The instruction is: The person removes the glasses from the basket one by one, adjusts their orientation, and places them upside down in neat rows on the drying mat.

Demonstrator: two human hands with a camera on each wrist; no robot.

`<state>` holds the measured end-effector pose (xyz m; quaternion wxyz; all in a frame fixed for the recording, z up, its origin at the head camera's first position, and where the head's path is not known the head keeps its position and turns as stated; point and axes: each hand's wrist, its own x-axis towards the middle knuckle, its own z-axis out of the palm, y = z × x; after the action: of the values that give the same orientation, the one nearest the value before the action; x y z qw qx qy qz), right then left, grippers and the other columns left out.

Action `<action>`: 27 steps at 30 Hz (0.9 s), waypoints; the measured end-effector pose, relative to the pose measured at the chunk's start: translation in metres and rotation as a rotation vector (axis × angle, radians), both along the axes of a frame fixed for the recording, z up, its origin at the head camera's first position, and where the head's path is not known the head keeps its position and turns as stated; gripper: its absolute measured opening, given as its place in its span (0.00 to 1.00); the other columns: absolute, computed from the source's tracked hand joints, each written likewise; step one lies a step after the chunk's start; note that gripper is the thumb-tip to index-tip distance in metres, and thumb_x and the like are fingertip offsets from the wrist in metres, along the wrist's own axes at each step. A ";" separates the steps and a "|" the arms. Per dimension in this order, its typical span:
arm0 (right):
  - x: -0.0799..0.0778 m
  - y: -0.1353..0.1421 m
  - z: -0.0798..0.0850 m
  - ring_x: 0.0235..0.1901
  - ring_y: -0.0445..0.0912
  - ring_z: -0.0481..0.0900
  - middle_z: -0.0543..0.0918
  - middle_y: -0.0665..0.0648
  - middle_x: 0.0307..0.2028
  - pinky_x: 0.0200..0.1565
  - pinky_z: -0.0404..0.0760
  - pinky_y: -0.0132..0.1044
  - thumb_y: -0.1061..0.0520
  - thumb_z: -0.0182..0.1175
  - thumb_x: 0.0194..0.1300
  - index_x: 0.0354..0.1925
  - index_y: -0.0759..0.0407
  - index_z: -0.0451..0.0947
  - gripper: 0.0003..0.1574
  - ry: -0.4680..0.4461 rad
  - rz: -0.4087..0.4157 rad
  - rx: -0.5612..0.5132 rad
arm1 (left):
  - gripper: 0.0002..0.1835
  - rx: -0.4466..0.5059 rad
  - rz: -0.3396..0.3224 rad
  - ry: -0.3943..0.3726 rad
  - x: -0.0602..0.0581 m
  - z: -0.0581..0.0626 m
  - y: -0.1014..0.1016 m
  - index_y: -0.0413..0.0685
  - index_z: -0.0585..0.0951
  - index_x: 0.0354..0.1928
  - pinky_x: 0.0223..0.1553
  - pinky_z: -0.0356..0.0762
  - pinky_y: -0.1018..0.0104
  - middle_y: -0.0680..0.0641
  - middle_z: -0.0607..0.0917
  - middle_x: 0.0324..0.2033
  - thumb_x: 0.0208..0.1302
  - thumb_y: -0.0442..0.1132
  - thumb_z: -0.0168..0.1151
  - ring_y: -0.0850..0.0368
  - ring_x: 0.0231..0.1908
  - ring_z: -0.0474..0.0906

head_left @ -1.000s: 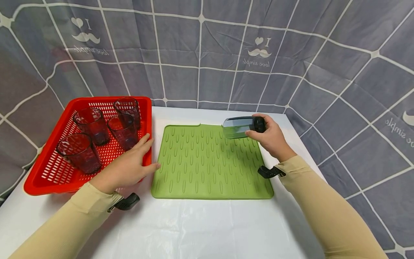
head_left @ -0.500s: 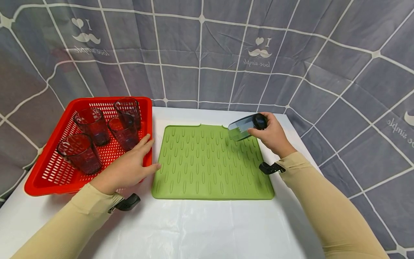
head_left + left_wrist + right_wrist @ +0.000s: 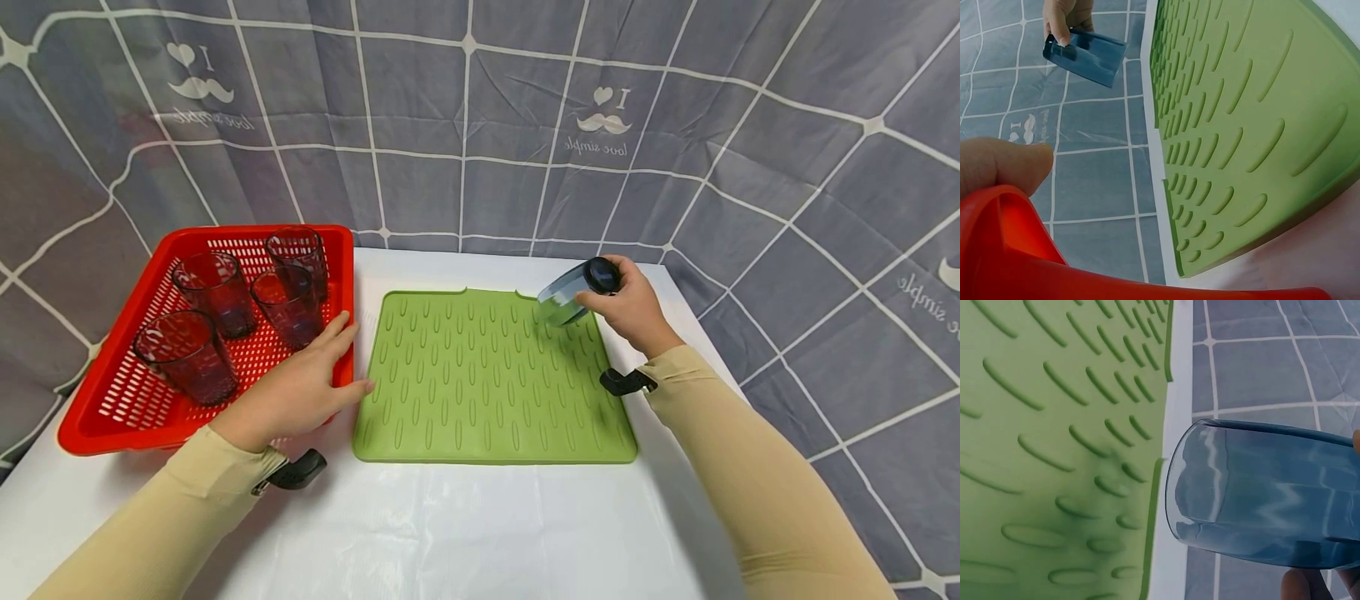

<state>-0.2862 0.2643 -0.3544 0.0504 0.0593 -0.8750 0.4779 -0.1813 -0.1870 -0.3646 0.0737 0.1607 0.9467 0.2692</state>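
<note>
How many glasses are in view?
5. Four in the red basket: nearest glass, back-left glass, middle-right glass, farthest glass. The fifth glass is tilted in the right hand. The left hand might hide more.

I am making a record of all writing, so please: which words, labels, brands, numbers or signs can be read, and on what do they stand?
"I" (heart, mustache) "love simple": mirrored, left print on grey curtain.
"I" (heart, mustache) "love simple": mirrored, curtain's middle print.
"simple": mirrored, curtain's right print, cut by the head picture's edge.
Left wrist view: lettering too blurred to read.
None readable on held glass tumbler, drying mat, red basket.
</note>
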 end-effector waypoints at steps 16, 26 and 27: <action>-0.015 0.008 -0.013 0.55 0.51 0.75 0.73 0.65 0.69 0.47 0.76 0.34 0.54 0.70 0.69 0.78 0.60 0.61 0.47 -0.031 -0.018 0.054 | 0.49 -0.004 0.009 -0.008 0.001 0.001 0.000 0.35 0.52 0.83 0.76 0.58 0.32 0.35 0.45 0.85 0.73 0.53 0.64 0.29 0.80 0.53; -0.020 0.008 -0.016 0.52 0.49 0.78 0.75 0.66 0.67 0.44 0.77 0.31 0.53 0.71 0.68 0.80 0.55 0.60 0.49 -0.067 0.009 0.059 | 0.48 -0.006 0.010 -0.004 0.002 0.001 0.000 0.35 0.53 0.83 0.76 0.58 0.32 0.35 0.45 0.84 0.73 0.52 0.63 0.29 0.80 0.52; -0.020 0.008 -0.017 0.53 0.50 0.78 0.75 0.66 0.67 0.44 0.77 0.31 0.53 0.71 0.68 0.80 0.55 0.60 0.49 -0.067 0.010 0.061 | 0.48 -0.006 0.010 -0.005 0.002 0.001 0.001 0.35 0.53 0.83 0.76 0.58 0.32 0.35 0.45 0.84 0.73 0.52 0.63 0.29 0.80 0.52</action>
<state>-0.3066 0.2720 -0.3711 0.0167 0.0491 -0.8901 0.4529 -0.1796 -0.1865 -0.3632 0.0751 0.1551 0.9481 0.2671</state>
